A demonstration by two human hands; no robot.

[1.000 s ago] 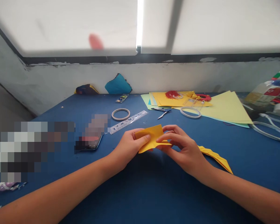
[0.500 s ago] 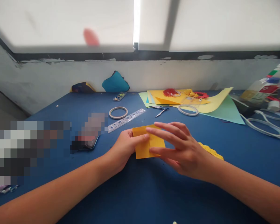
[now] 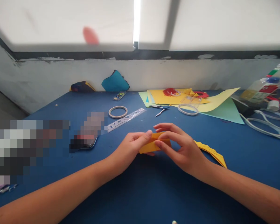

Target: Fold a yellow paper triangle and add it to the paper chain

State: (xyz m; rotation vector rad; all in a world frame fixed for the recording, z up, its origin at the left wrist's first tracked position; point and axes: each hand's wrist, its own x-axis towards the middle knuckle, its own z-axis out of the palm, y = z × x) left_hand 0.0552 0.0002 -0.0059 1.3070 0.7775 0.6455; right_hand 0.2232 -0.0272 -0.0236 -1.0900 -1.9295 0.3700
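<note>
A small piece of yellow paper (image 3: 150,147) is held between both hands above the blue table, bent along its length so that one part stands up behind a front strip. My left hand (image 3: 133,146) grips its left end, thumb on the upper edge and fingers underneath. My right hand (image 3: 183,144) pinches the right part, with thumb and index finger meeting at the front strip. Its other fingers curl behind the paper and are partly hidden. Beside my right wrist lies a curved row of folded yellow paper pieces (image 3: 212,152), partly covered by the hand.
Behind the hands are a clear stencil ruler (image 3: 127,120), a tape roll (image 3: 118,112), a compass (image 3: 161,109) and another ring-shaped roll (image 3: 188,109). Coloured sheets (image 3: 219,104) lie at the back right, near a white cable (image 3: 262,126) and a bottle (image 3: 261,90). A phone (image 3: 92,143) sits left.
The yellow paper has gone from a flat square facing me to a bent, lower shape. My right fingers have closed from spread to a pinch, and my left thumb has moved to the upper edge.
</note>
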